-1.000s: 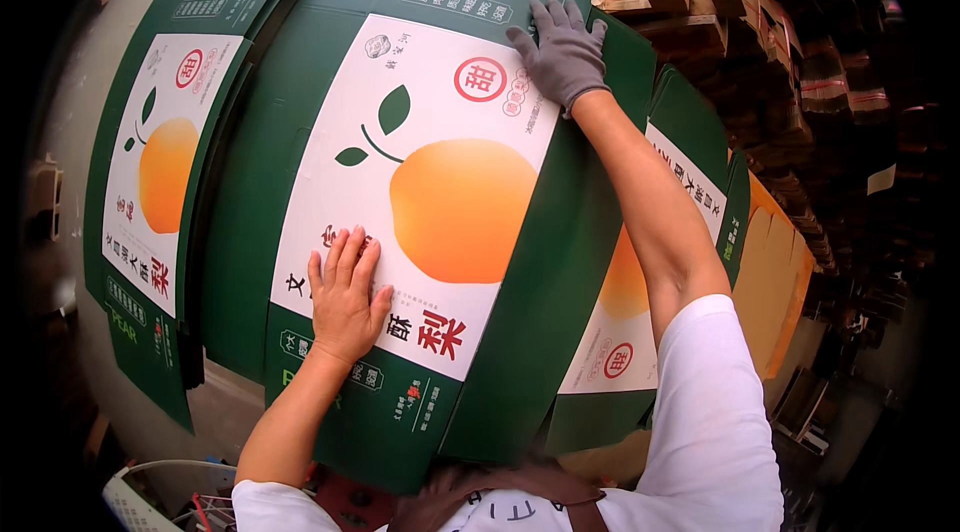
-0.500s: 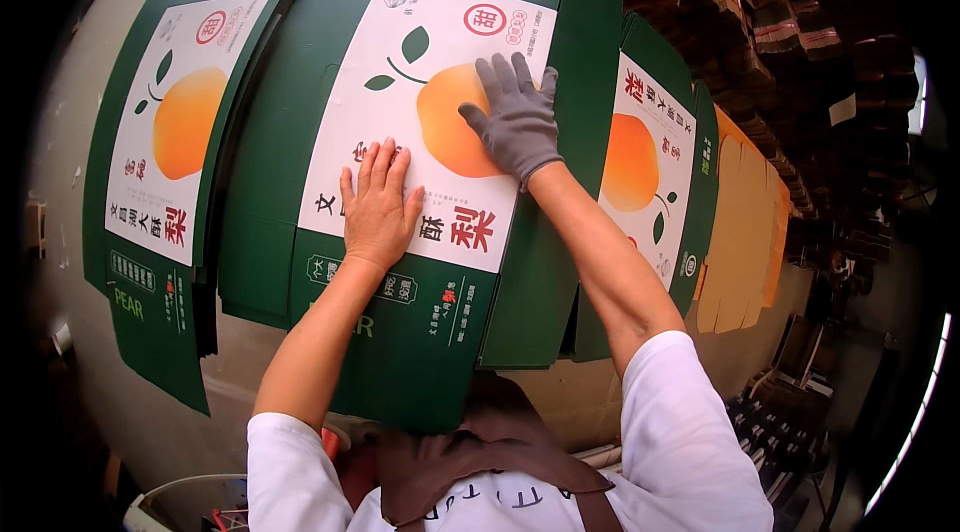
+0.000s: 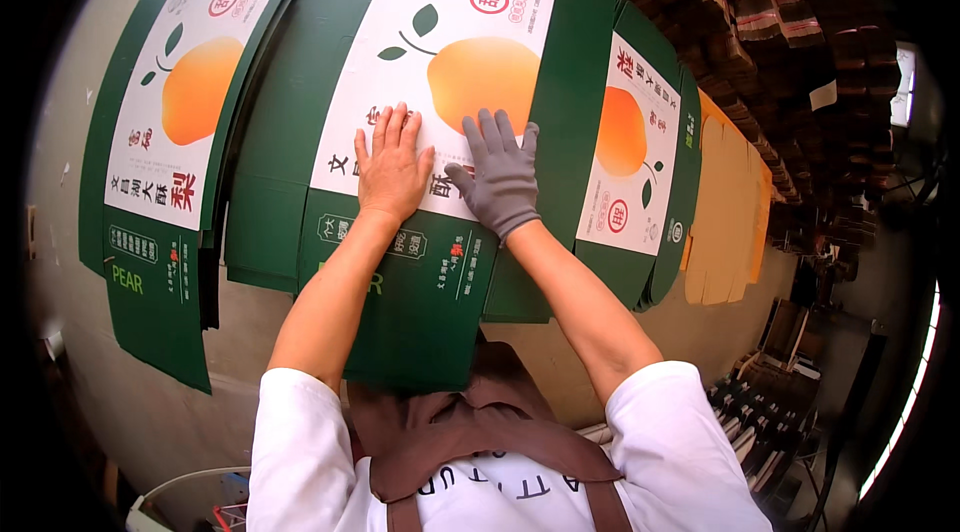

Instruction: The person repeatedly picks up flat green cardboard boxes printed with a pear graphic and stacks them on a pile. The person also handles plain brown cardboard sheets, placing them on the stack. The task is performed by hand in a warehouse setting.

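A flat green cardboard box blank [image 3: 290,122] with a white panel and a printed orange-yellow pear lies before me. My bare left hand [image 3: 394,167] rests flat on the lower left of the white panel, fingers stretched out. Beside it my right hand [image 3: 498,172], in a grey glove, lies with spread fingers over the panel's lower right and the bottom of the pear. Both palms cover part of the printing. Neither hand grips anything. The blank's green lower flap [image 3: 420,332] hangs toward my apron [image 3: 490,472].
Another pile of green printed blanks [image 3: 150,262] lies on the left, a dark gap beside it. More printed sheets [image 3: 640,162] lie on the right, with plain tan cardboard [image 3: 725,222] beyond. Tall stacks of folded brown cardboard [image 3: 780,22] fill the far right.
My gloved right hand has slid down the panel from the pear's right side, toward me and closer to the left hand. The left hand stays flat on the panel.
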{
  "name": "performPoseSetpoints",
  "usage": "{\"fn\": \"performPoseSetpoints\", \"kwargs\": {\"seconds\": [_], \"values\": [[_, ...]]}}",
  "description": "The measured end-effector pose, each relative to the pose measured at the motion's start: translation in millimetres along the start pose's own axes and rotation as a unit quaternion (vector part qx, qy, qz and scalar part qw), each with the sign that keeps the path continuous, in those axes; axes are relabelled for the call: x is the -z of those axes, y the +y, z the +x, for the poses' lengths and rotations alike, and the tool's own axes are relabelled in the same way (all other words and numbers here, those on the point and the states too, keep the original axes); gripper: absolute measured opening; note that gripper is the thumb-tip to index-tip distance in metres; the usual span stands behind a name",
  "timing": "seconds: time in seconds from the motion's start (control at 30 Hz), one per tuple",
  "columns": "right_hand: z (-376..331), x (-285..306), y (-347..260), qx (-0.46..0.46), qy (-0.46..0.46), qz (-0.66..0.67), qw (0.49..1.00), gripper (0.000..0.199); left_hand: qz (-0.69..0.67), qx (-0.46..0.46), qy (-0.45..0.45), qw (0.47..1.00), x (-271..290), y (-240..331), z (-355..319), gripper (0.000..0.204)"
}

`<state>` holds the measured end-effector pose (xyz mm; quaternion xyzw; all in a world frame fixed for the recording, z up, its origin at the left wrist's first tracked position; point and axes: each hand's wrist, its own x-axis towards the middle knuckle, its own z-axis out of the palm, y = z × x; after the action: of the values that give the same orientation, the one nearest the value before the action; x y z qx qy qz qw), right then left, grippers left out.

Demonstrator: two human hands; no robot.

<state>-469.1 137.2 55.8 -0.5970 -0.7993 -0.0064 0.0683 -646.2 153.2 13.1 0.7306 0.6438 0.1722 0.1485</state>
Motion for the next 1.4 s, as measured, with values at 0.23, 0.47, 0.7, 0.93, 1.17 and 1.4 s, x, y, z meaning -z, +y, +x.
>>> {"fn": "performPoseSetpoints", "kwargs": {"seconds": [0.23, 0.47, 0.7, 0.93, 1.17, 1.4], "values": [[-21.1, -9.3, -14.7, -0.018, -0.067, 0.007, 0.998, 0.071, -0.101, -0.030, -0.048, 0.993, 58.0, -54.6, -38.8, 0.049], [-34.4, 1.7, -25.2, 0.013, -0.089, -0.071, 0.993, 0.074, 0.160, 0.233, -0.005, 0.959, 170.3, -235.1, -205.2, 0.087], [-29.0, 7.0, -21.6, 0.008, -0.096, -0.081, 0.992, 0.076, 0.167, 0.163, -0.028, 0.972, 180.4, -247.8, -216.5, 0.071], [-15.4, 19.3, -46.7, -0.076, -0.109, 0.039, 0.990, 0.069, 0.176, 0.079, -0.039, 0.980, 222.3, -228.1, -216.2, 0.055], [-19.4, 41.9, -211.8, -0.245, -0.141, 0.721, 0.633, 0.060, 0.110, 0.023, -0.035, 0.993, 233.6, -93.6, -278.9, 0.052], [-59.1, 25.6, -132.3, -0.270, 0.086, 0.685, 0.671, 0.028, 0.060, -0.049, -0.084, 0.993, 199.5, 32.0, -276.1, 0.057]]}}
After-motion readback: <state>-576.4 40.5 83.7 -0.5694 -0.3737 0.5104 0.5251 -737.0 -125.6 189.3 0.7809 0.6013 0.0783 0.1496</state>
